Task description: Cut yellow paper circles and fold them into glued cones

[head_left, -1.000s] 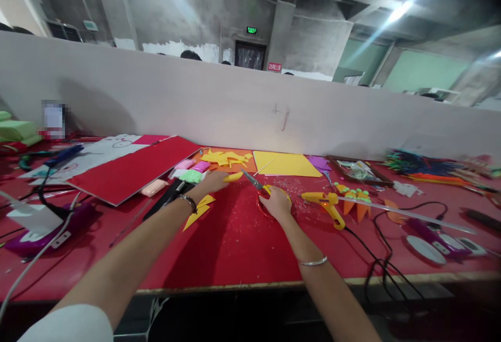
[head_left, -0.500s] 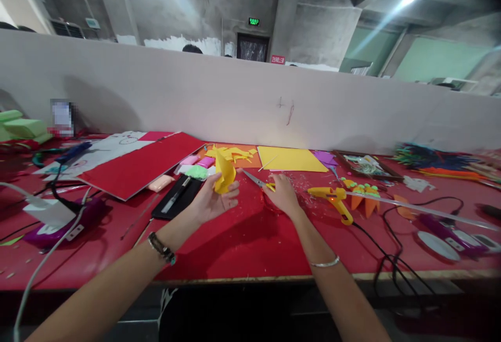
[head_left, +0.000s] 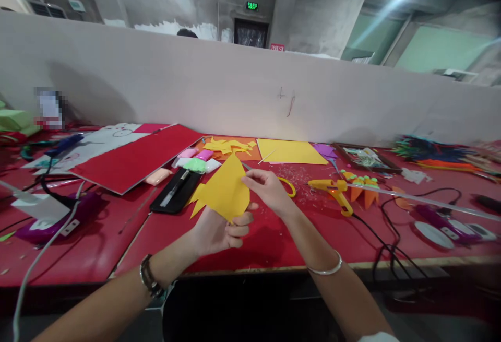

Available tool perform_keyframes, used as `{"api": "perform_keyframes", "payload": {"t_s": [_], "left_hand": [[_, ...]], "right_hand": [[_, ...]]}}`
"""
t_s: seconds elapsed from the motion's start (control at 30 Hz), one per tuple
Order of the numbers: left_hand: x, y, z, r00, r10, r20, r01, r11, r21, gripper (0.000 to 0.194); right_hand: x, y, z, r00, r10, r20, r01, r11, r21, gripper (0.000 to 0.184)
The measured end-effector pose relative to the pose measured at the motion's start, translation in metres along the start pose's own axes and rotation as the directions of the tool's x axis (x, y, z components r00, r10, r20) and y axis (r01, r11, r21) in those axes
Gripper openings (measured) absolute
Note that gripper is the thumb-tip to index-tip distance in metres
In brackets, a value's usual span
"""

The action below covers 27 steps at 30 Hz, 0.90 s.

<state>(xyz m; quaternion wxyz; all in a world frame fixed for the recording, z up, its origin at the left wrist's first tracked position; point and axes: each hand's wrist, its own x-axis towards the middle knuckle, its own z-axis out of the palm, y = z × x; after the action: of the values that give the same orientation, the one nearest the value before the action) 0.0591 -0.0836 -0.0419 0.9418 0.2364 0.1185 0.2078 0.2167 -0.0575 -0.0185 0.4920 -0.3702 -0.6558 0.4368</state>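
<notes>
A yellow paper cutout (head_left: pixel 226 188), wide with a pointed top and jagged tips at its left end, is held up in front of me. My left hand (head_left: pixel 221 235) grips its lower edge, with fingers curled behind and below it. At the cutout's right edge, my right hand (head_left: pixel 269 189) pinches the paper between thumb and fingers. Scissors with yellow handles (head_left: pixel 288 186) lie on the red table just behind my right hand, which hides part of them. Past the cutout, a pile of yellow paper pieces (head_left: pixel 230 145) lies on an orange sheet.
Right of my hands lies a yellow glue gun (head_left: pixel 332 191) with a clear stick and black cord. A black case (head_left: pixel 176 190) with a pen, soft clay packs (head_left: pixel 195 163) and a red board (head_left: pixel 136 159) are at left. A yellow sheet (head_left: pixel 291 151) lies behind.
My left hand has lifted the yellow cutout off the table and brought it nearer, turned broadside. My right hand has let go of the scissors and taken hold of the cutout's edge.
</notes>
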Motion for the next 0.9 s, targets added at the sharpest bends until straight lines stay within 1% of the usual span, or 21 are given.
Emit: {"api": "perform_keyframes", "payload": {"t_s": [0.03,0.1,0.2,0.27,0.3,0.33,0.37,0.43,0.47,0.5,0.57,0.6,0.63,0.67,0.73,0.77,0.8,0.83,0.87,0.9], "left_hand": [[0.0,0.0,0.0,1.0,0.017,-0.006,-0.017,1.0,0.003,0.03],[0.001,0.001,-0.003,0.991,0.124,-0.06,-0.122,0.992,0.028,0.036],[-0.002,0.007,-0.009,0.937,0.323,-0.13,-0.308,0.944,0.119,0.048],[-0.006,0.012,-0.012,0.904,0.4,-0.149,-0.364,0.905,0.218,0.06],[-0.008,0.014,-0.013,0.883,0.439,-0.166,-0.379,0.876,0.297,0.065],[-0.011,0.016,-0.013,0.853,0.485,-0.191,-0.384,0.833,0.398,0.065],[-0.013,0.017,-0.013,0.818,0.531,-0.22,-0.367,0.777,0.511,0.06],[-0.017,0.017,-0.011,0.736,0.623,-0.264,-0.287,0.641,0.712,0.044],[-0.018,0.017,-0.01,0.702,0.661,-0.264,-0.248,0.575,0.78,0.039],[-0.019,0.015,-0.009,0.681,0.689,-0.248,-0.222,0.517,0.826,0.038],[-0.021,0.012,-0.008,0.665,0.723,-0.187,-0.216,0.426,0.879,0.04],[-0.021,0.01,-0.008,0.653,0.742,-0.153,-0.227,0.384,0.895,0.042],[-0.02,0.008,-0.008,0.628,0.768,-0.124,-0.239,0.342,0.909,0.043],[-0.02,0.006,-0.008,0.585,0.804,-0.105,-0.25,0.302,0.92,0.044],[-0.018,0.0,-0.009,0.47,0.878,-0.091,-0.274,0.243,0.931,0.044],[-0.016,-0.004,-0.01,0.42,0.903,-0.089,-0.289,0.226,0.93,0.044],[-0.015,-0.008,-0.011,0.387,0.917,-0.092,-0.3,0.22,0.928,0.043],[-0.013,-0.013,-0.011,0.369,0.924,-0.101,-0.304,0.222,0.927,0.041],[-0.012,-0.019,-0.011,0.359,0.927,-0.109,-0.299,0.225,0.927,0.038],[-0.011,-0.024,-0.011,0.348,0.93,-0.118,-0.285,0.224,0.932,0.035]], "right_hand": [[0.001,0.0,-0.001,1.0,0.008,-0.026,-0.008,1.0,-0.005,0.019],[0.0,-0.001,-0.004,0.997,0.024,-0.069,-0.027,0.999,-0.042,0.02],[-0.004,-0.002,-0.01,0.994,0.036,-0.1,-0.052,0.987,-0.155,0.022],[-0.009,-0.003,-0.013,0.995,0.032,-0.096,-0.055,0.97,-0.237,0.023],[-0.011,-0.004,-0.014,0.996,0.03,-0.088,-0.053,0.959,-0.277,0.023],[-0.014,-0.005,-0.015,0.997,0.024,-0.074,-0.046,0.948,-0.316,0.023],[-0.015,-0.006,-0.016,0.999,0.015,-0.051,-0.032,0.935,-0.352,0.023],[-0.017,-0.008,-0.018,1.0,-0.007,0.022,0.016,0.909,-0.417,0.022],[-0.017,-0.009,-0.018,0.997,-0.017,0.069,0.046,0.895,-0.443,0.022],[-0.017,-0.009,-0.019,0.993,-0.027,0.114,0.078,0.882,-0.464,0.021],[-0.017,-0.01,-0.02,0.982,-0.038,0.185,0.129,0.851,-0.508,0.02],[-0.018,-0.01,-0.019,0.982,-0.053,0.182,0.146,0.823,-0.548,0.019],[-0.02,-0.011,-0.017,0.986,-0.082,0.146,0.155,0.779,-0.608,0.018],[-0.023,-0.011,-0.014,0.988,-0.13,0.089,0.155,0.72,-0.677,0.018],[-0.035,-0.011,-0.003,0.965,-0.261,-0.005,0.153,0.583,-0.798,0.028],[-0.042,-0.01,0.004,0.95,-0.312,0.007,0.18,0.531,-0.828,0.034],[-0.05,-0.009,0.011,0.938,-0.34,0.07,0.241,0.492,-0.836,0.041],[-0.058,-0.006,0.019,0.921,-0.357,0.154,0.31,0.435,-0.846,0.047],[-0.066,-0.003,0.026,0.892,-0.397,0.215,0.363,0.349,-0.864,0.048],[-0.072,0.001,0.032,0.867,-0.426,0.258,0.389,0.258,-0.884,0.043]]}}
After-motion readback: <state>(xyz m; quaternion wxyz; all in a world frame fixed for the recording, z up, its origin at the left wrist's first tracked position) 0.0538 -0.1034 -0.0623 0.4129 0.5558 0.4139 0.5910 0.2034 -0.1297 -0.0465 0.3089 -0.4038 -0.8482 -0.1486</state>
